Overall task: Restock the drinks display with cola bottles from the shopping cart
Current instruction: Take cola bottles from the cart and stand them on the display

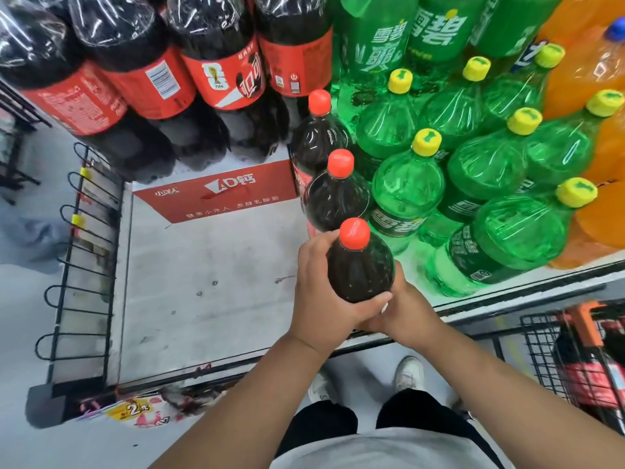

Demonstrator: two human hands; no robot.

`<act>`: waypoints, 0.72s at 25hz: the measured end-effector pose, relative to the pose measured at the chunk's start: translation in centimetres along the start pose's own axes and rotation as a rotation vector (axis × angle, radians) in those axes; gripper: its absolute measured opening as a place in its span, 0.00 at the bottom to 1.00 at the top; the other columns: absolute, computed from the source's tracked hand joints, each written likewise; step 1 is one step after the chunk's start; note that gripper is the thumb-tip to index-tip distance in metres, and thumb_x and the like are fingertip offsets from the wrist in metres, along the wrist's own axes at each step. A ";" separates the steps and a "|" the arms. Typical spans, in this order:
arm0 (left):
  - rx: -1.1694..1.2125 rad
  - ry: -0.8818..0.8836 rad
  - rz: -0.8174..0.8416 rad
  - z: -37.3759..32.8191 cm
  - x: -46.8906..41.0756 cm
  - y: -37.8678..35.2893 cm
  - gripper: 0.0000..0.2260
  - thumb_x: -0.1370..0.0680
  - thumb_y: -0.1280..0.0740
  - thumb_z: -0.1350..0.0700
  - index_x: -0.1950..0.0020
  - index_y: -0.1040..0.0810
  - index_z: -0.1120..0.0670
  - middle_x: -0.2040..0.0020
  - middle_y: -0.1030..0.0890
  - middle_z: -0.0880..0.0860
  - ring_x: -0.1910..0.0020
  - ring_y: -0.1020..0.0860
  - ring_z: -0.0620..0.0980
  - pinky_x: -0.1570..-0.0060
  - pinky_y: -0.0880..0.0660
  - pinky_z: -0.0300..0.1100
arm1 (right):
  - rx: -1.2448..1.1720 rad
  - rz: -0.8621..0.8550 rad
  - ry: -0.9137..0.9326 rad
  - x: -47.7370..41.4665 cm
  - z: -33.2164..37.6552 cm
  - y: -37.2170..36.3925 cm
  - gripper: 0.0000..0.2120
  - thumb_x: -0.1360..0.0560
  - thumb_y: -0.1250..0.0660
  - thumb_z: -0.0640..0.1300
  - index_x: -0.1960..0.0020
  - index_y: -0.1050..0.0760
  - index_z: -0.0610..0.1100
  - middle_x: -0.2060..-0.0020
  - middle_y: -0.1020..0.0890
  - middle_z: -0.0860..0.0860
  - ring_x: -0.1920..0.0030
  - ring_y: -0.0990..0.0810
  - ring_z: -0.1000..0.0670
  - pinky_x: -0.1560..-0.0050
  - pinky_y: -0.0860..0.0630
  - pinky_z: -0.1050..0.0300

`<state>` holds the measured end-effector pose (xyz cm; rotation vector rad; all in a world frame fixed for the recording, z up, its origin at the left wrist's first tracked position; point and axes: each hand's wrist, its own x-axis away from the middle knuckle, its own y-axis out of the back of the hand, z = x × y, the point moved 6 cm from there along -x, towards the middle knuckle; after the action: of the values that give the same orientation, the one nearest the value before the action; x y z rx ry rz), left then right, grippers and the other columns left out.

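Fingers (313,247) of the left hand (321,292) curl round a dark plastic cola bottle with a red cap (360,265), thumb under its shoulder. Right hand (406,306) grips the far side, fingers mostly hidden. Bottle stands upright at the front edge of the grey display shelf (203,282); base hidden, contact with the shelf not determinable. Two matching red-capped cola bottles (334,198) stand in file farther back on the shelf. Green yellow-capped plastic bottles (406,187) fill the shelf's right part. Black wire shopping cart (541,350) stands off the shelf's front right corner.
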<state>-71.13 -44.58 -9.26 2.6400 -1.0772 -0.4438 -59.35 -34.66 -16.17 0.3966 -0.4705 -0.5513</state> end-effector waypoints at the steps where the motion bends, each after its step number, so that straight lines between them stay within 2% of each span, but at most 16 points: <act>1: -0.005 0.004 0.003 0.1 0.1 -0.1 0.41 0.40 0.19 0.45 0.32 0.34 0.37 0.36 0.28 0.50 0.33 0.26 0.52 0.34 0.26 0.54 | 0.004 0.004 0.001 0.0 0.0 0.0 0.52 0.43 0.16 0.47 0.28 0.44 0.56 0.51 0.23 0.67 0.52 0.21 0.63 0.55 0.27 0.69; 5: -0.004 0.010 0.005 0.2 0.2 -0.4 0.42 0.40 0.20 0.44 0.29 0.34 0.42 0.35 0.29 0.50 0.32 0.28 0.50 0.32 0.28 0.52 | -0.034 0.006 -0.004 -0.1 -0.3 0.1 0.51 0.42 0.16 0.42 0.31 0.44 0.57 0.48 0.22 0.67 0.50 0.23 0.71 0.55 0.29 0.75; 7: -0.013 0.008 0.014 0.1 0.2 -0.6 0.42 0.39 0.20 0.43 0.29 0.35 0.42 0.35 0.30 0.49 0.31 0.28 0.49 0.31 0.29 0.52 | -0.038 0.002 -0.003 -0.1 -0.3 0.2 0.50 0.42 0.16 0.42 0.32 0.44 0.59 0.48 0.22 0.66 0.49 0.23 0.70 0.54 0.28 0.74; 9: -0.034 0.020 0.027 -0.1 0.2 -0.7 0.42 0.40 0.21 0.42 0.30 0.36 0.41 0.36 0.31 0.45 0.31 0.29 0.49 0.30 0.30 0.50 | -0.043 0.009 -0.003 -0.1 -0.3 0.2 0.50 0.42 0.16 0.41 0.32 0.44 0.59 0.48 0.22 0.65 0.50 0.22 0.69 0.54 0.27 0.74; 11: -0.046 0.035 0.047 -0.1 0.1 -0.7 0.42 0.40 0.22 0.40 0.30 0.37 0.38 0.37 0.33 0.41 0.31 0.30 0.47 0.29 0.31 0.45 | -0.065 0.021 -0.013 -0.2 -0.2 0.3 0.49 0.40 0.17 0.37 0.32 0.44 0.55 0.48 0.23 0.64 0.52 0.24 0.73 0.56 0.29 0.76; 14: -0.047 0.043 0.081 0.1 0.0 -0.4 0.43 0.40 0.22 0.40 0.30 0.41 0.33 0.35 0.33 0.43 0.30 0.30 0.45 0.29 0.32 0.39 | -0.049 0.039 -0.012 -0.3 0.1 0.3 0.47 0.39 0.18 0.36 0.33 0.44 0.54 0.49 0.24 0.65 0.53 0.26 0.77 0.57 0.30 0.78; 18: -0.059 0.038 0.110 0.1 0.3 -0.1 0.43 0.40 0.22 0.39 0.31 0.42 0.31 0.35 0.34 0.43 0.31 0.33 0.38 0.30 0.36 0.31 | -0.010 0.064 -0.008 0.0 0.2 0.4 0.48 0.39 0.17 0.39 0.29 0.42 0.50 0.49 0.25 0.66 0.52 0.26 0.74 0.56 0.31 0.78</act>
<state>-70.92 -44.74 -9.41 2.5133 -1.1721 -0.3952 -59.27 -34.42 -15.80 0.3689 -0.4867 -0.4936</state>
